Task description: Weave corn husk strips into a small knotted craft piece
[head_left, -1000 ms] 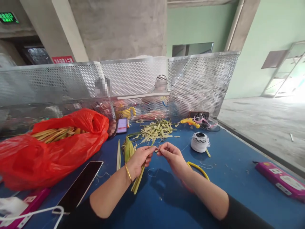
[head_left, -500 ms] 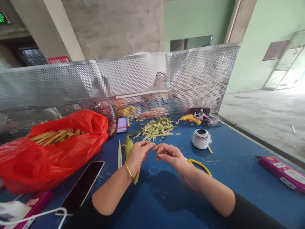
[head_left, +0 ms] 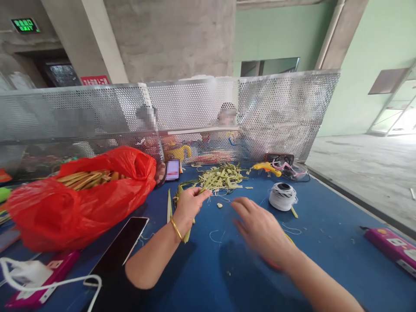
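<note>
My left hand (head_left: 189, 206) is closed, thumb and fingertips pinched on a green leaf strip (head_left: 187, 236) whose lower end hangs beside my wrist. More leaf lies behind that hand, partly hidden by it. My right hand (head_left: 256, 225) is apart from it on the right, blurred, fingers stretched out and holding nothing I can see. Beneath my right hand, mostly covered, lies a tool with one yellow handle (head_left: 289, 239) and one red handle (head_left: 273, 264). Beyond my hands is a pile of leaf scraps (head_left: 222, 177). Loose thread (head_left: 214, 237) lies on the blue table between them.
A red plastic bag (head_left: 130, 190) of dried strips stands left, with a dark phone (head_left: 121, 247) before it. At right are a white thread spool (head_left: 281, 197), a yellow glue gun (head_left: 266, 168), glasses (head_left: 292, 171) and a purple box (head_left: 393, 247). A perforated metal screen (head_left: 195, 104) borders the back; people sit behind it.
My right hand has moved away from my left fingertips, right and toward me, over the handled tool. A small scrap now shows on the table near the pile. My left hand keeps its pinch.
</note>
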The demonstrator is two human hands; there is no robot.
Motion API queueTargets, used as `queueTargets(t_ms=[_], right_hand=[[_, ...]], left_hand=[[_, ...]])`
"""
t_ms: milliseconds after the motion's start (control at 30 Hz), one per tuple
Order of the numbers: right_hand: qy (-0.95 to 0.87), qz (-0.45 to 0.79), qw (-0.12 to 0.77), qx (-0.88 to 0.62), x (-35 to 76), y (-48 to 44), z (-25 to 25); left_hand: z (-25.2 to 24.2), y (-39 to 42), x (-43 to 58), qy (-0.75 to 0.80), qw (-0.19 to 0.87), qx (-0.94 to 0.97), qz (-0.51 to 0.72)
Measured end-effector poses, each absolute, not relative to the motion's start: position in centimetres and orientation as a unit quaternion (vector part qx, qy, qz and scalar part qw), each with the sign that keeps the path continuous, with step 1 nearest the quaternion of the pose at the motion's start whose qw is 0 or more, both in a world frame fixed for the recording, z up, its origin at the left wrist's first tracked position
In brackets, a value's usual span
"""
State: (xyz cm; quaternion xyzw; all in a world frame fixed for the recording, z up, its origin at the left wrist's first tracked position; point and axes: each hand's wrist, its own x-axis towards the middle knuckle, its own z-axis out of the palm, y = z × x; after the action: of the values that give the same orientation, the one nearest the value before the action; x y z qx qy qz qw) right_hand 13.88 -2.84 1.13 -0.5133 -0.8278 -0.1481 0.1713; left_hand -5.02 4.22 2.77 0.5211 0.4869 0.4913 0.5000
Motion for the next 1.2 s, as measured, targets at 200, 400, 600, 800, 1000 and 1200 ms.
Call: queueTargets(t_ms=[200, 400, 600, 800, 1000, 1200], right_hand=[[-0.704, 0.009, -0.063, -0.707, 17.2, -5.7, -0.2], [-0.684, 0.047, -0.029, -0.728, 17.4, -5.0, -0.8], [-0.579, 0.358, 0.260, -0.685, 18.5, -5.2, -0.7], [-0.424, 0.677, 0.473, -0.373, 15.4, -6.7, 0.1], [-0.348, 0.805, 0.440, -0.192, 12.4, -6.7, 0.5], [-0.300, 0.836, 0.432, -0.158, 10.9, -6.5, 0.6]], left_hand=[[3.2, 4.6, -5.6, 0.495, 0.425, 0.559, 0.512], [3.2, 4.5, -5.7, 0.505, 0.420, 0.563, 0.502], [2.9, 4.8, -5.8, 0.507, 0.432, 0.559, 0.494], [2.3, 5.0, -5.6, 0.525, 0.396, 0.566, 0.498], [1.5, 5.3, -5.6, 0.527, 0.352, 0.579, 0.513], [1.9, 5.0, -5.4, 0.530, 0.314, 0.603, 0.506]])
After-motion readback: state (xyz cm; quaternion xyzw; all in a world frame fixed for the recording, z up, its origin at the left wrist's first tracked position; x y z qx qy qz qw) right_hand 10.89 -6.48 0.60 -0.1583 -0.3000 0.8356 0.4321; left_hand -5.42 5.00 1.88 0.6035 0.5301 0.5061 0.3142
